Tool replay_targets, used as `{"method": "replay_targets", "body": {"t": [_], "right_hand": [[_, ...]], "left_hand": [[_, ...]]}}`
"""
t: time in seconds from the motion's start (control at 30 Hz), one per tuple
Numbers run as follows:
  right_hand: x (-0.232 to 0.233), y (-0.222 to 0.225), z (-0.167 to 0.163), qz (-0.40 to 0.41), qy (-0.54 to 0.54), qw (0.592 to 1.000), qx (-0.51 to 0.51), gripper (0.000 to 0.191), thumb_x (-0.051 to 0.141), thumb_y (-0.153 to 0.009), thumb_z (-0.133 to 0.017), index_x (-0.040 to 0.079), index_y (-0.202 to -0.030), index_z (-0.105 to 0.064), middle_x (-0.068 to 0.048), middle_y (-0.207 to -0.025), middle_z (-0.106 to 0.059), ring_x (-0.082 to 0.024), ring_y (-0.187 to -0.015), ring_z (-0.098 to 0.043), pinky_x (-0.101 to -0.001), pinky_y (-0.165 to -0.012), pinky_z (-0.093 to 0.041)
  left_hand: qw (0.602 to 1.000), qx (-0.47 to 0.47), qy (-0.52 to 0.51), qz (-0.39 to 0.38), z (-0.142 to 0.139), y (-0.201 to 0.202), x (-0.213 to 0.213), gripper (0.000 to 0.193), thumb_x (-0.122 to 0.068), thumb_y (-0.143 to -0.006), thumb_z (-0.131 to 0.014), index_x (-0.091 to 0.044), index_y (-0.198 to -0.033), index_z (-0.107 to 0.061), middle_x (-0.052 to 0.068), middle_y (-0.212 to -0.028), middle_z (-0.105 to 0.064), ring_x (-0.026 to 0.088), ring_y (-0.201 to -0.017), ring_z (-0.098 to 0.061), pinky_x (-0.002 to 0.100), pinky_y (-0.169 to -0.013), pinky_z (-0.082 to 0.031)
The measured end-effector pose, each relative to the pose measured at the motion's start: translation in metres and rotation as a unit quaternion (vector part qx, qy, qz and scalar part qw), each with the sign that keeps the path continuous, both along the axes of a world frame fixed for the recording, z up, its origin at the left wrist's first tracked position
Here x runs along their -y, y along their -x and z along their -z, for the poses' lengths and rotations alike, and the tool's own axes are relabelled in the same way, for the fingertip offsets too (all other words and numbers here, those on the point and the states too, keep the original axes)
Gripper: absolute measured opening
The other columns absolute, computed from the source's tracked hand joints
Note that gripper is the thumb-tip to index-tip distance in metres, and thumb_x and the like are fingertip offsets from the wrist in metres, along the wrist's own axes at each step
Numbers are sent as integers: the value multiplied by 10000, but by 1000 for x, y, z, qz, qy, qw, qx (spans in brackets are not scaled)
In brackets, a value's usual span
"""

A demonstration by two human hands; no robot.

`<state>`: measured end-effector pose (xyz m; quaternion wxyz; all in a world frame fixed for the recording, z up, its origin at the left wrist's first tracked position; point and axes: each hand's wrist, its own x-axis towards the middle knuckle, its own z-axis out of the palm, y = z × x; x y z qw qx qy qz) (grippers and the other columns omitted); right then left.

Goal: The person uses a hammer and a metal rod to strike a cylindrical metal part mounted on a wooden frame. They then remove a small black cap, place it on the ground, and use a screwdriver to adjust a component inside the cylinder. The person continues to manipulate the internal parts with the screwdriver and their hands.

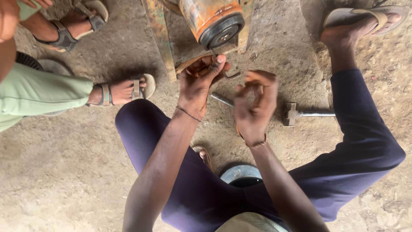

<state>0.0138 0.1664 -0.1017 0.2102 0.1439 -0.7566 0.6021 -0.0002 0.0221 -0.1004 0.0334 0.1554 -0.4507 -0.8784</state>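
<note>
Legs in dark blue trousers (193, 193) spread to either side nearest the camera, and between them, just below the wrists, sits a round grey metal rim (239, 172) on the dirt floor (64, 180). Above it the left hand (199, 81) is closed, its fingertips pinching a small bent metal piece (214, 53) that pokes up beyond the fingers; what the piece is exactly is too small to tell. Just beside it, the right hand (255, 103) hangs loosely curled with the fingers half open and apart, holding nothing that can be seen, and blurred. A thin metal rod (222, 99) lies on the floor in the gap between the two hands, partly hidden behind them. To the right of the right hand, and apart from it, a hammer-like tool (300, 114) with a steel handle lies flat on the ground. Directly beyond the left fingertips, and close to the bent piece, stands an orange machine (206, 15) with a dark round wheel (222, 31) on its end, set in a green metal frame (159, 34). Farther left, well away from both hands, are another person's sandalled feet (124, 91) and pale green trouser leg (38, 92).
</note>
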Motion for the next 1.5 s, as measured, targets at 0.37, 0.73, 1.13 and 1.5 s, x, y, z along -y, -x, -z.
{"method": "replay_targets", "body": {"t": [0.37,0.73,1.13,1.5], "right_hand": [[-8,12,-15,-405,580,492,507,630,541,-1106,-412,-50,-1170,-618,-36,-880,-541,-87,-724,-522,-138,-440,-458],[12,6,-4,-243,443,733,455,134,112,-1029,-640,-7,-1039,-578,-13,-745,-480,-65,-567,-427,-167,-373,-364],[14,8,11,-3,-107,993,52,179,27,-989,-732,93,-1083,-595,1,-808,-552,-84,-603,-447,-287,-496,-324],[-3,10,-6,-196,402,779,439,231,263,-1045,-679,49,-981,-619,-20,-804,-562,-86,-608,-491,-204,-419,-375]], "left_hand": [[1000,-13,24,0,1,-1,3,157,-123,-911,-808,-21,-1019,-758,67,-945,-764,187,-936,-769,304,-777,-610],[999,7,-7,47,-13,-3,9,277,-203,-883,-768,-33,-1100,-731,74,-1001,-800,130,-959,-779,290,-860,-643],[999,-30,28,23,-2,1,0,274,-280,-815,-883,-77,-934,-742,35,-926,-770,142,-904,-724,293,-883,-596],[996,9,83,43,-13,-3,2,269,-270,-874,-844,-72,-1036,-762,65,-981,-781,138,-934,-708,337,-876,-522]]}}
